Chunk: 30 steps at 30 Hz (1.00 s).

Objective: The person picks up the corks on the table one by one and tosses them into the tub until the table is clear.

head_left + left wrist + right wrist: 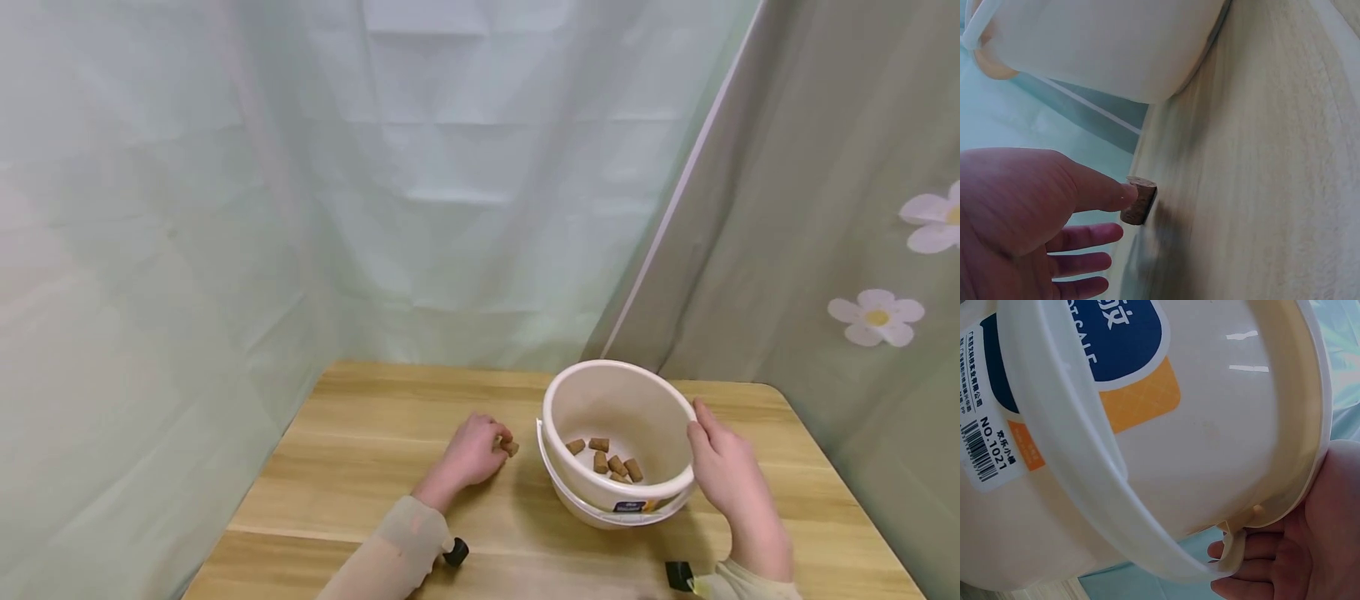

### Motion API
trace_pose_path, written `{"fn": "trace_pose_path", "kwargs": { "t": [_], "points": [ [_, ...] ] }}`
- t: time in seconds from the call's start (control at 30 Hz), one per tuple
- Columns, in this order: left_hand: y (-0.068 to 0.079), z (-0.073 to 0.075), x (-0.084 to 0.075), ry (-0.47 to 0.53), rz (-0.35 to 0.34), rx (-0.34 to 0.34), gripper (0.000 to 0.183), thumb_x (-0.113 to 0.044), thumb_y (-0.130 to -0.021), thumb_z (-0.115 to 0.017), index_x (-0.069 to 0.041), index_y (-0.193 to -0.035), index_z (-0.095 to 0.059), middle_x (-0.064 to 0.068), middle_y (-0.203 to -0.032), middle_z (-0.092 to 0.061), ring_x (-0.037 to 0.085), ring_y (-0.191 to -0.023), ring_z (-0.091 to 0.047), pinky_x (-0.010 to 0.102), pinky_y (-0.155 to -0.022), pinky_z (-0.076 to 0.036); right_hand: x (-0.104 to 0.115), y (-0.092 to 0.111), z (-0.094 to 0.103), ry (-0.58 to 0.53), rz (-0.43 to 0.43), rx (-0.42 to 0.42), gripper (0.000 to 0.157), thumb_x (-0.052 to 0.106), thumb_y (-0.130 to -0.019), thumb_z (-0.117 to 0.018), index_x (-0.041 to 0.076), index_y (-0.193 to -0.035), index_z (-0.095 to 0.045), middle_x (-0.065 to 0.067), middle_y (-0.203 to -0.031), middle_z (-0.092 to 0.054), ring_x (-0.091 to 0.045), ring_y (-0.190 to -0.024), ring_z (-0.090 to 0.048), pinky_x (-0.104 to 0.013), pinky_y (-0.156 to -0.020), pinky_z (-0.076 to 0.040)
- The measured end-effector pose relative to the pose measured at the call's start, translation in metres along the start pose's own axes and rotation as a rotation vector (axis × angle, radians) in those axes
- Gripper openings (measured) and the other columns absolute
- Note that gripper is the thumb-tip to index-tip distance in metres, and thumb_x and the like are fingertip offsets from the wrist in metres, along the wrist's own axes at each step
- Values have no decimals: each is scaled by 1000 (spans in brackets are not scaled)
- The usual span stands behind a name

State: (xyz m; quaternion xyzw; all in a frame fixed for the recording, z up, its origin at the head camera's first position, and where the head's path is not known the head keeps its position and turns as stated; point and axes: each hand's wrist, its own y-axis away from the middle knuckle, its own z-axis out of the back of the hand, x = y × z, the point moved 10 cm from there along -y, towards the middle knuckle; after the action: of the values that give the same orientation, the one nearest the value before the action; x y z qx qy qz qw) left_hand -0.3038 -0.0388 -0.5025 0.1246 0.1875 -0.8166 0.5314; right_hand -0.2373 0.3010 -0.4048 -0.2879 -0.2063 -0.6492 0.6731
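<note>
Left hand (471, 457): grip pinching one cork (511, 447) at the fingertips, low over the bench (360, 467), just left of the bucket (600, 400); whether the cork touches the wood cannot be told. Right hand (723, 471): fingers spread, pressed flat against the bucket's right rim, the bucket tilted toward the person. Bucket, cream plastic with loose handle: about five corks (606, 461) already inside. Remaining outside, as far as visible: the pinched cork only.
</note>
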Motion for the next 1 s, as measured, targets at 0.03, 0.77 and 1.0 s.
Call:
{"fn": "trace_pose_path", "kwargs": {
  "t": [0.03,0.77,1.0],
  "points": [
    [1,-1,1,-7,-1,-1,13,-12,-86,-82,-12,-98,-81,4,-101,-71,26,-101,-62,44,-90,-54,0,1,-1,0,0,1,64,37,-117,-27,-8,-163,-31,-36,-161,-36,-60,-146,-36,-75,-114,-32],
    [-2,-2,-1,-66,-11,-47,7,-19,-90,-82,-16,-90,-75,-3,-88,-59,23,-90,-57,42,-78,-51,-2,-1,-1,-19,-12,4,65,39,-117,-25,-6,-164,-30,-33,-164,-33,-59,-148,-34,-74,-116,-30],
    [2,-3,0,-64,-11,-22,12,-15,-87,-85,-17,-89,-73,-2,-89,-60,24,-92,-57,42,-79,-51,-1,-1,-1,-13,-9,1,64,38,-118,-27,-7,-163,-31,-35,-162,-34,-59,-147,-35,-75,-115,-31]
  ]
}}
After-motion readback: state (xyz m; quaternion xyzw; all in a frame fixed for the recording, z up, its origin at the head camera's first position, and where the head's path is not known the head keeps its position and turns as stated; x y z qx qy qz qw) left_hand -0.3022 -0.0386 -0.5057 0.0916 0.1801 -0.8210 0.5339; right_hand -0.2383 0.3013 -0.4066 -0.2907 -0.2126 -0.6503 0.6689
